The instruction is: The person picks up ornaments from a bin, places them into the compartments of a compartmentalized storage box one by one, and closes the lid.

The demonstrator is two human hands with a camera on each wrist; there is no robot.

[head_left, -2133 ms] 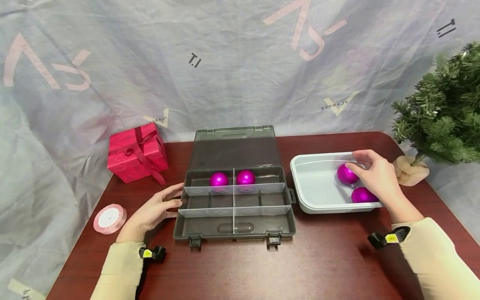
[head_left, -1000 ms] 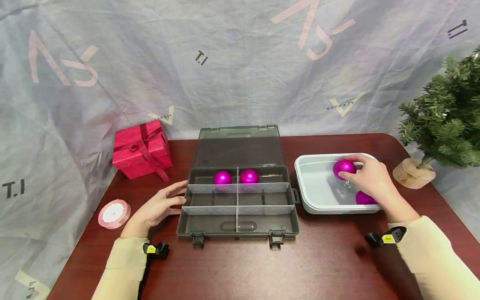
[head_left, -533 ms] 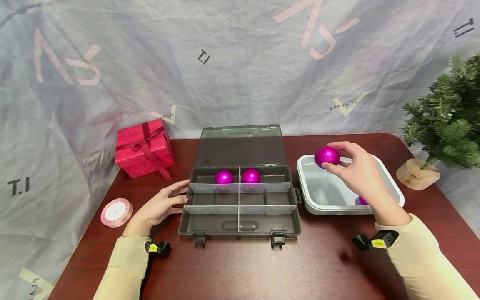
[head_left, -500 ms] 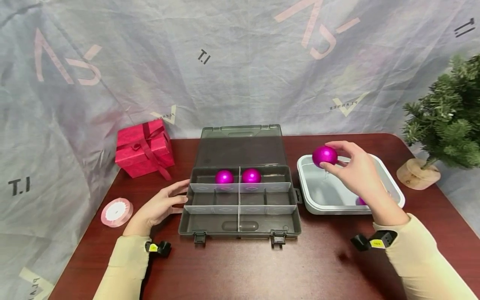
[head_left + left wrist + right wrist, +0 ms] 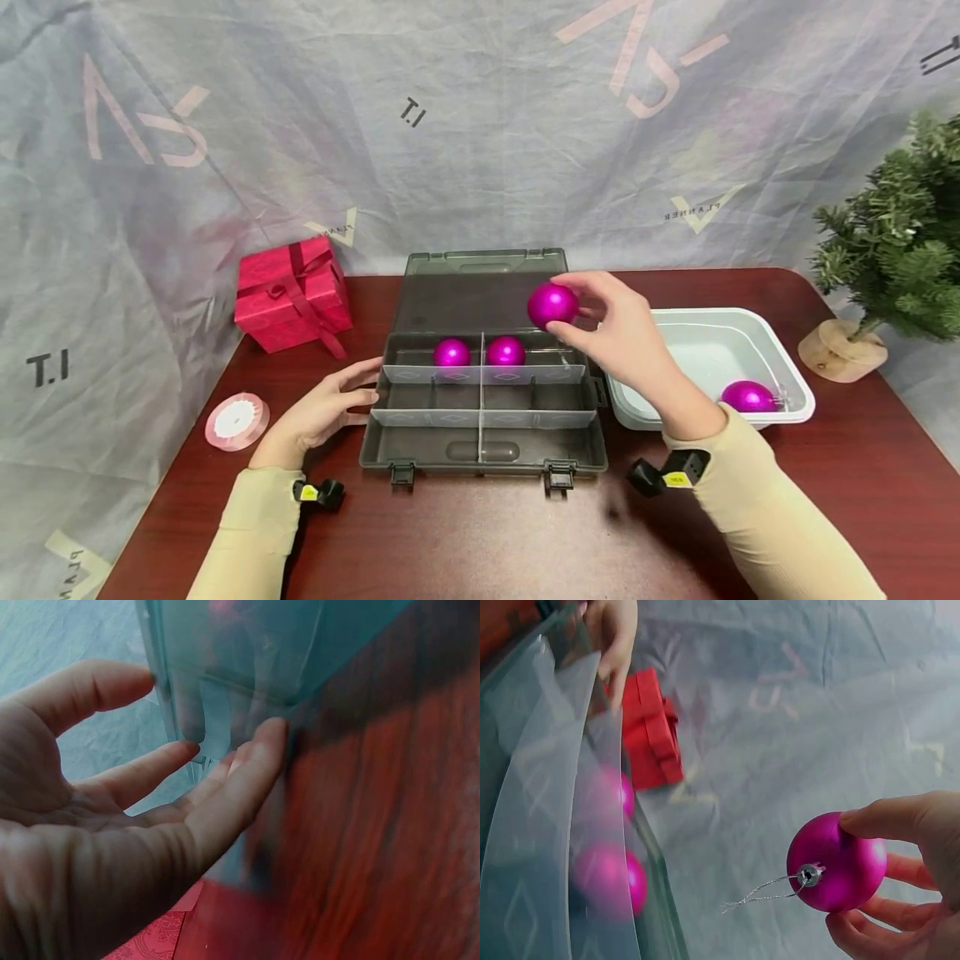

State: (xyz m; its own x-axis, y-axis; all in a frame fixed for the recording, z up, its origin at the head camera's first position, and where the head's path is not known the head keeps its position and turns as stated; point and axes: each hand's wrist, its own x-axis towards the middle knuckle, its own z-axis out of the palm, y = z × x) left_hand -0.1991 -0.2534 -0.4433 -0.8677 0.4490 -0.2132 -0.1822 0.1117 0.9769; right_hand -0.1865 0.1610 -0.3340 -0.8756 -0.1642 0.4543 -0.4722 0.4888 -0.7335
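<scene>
My right hand (image 5: 618, 337) holds a magenta Christmas bauble (image 5: 552, 307) between thumb and fingers, above the back right of a smoky plastic compartment box (image 5: 420, 454). In the right wrist view the bauble (image 5: 832, 862) shows its silver cap and a loose string. Two more baubles, one left (image 5: 452, 353) and one right (image 5: 506, 352) of the middle divider, sit in the back row of the box. My left hand (image 5: 318, 412) touches the box's left side with fingers extended; the left wrist view shows its fingertips against the clear wall (image 5: 232, 652).
A white tub (image 5: 806, 400) right of the box holds one magenta bauble (image 5: 750, 397). Behind it stands a small artificial tree (image 5: 900, 242) on a wooden base. On the left are a red gift box (image 5: 292, 296) and a pink ribbon spool (image 5: 237, 422). The compartment box's lid (image 5: 465, 300) leans back open.
My right hand has lifted a bauble out of the white tub and carried it left, over the compartment box. My left hand has stayed at the box's side.
</scene>
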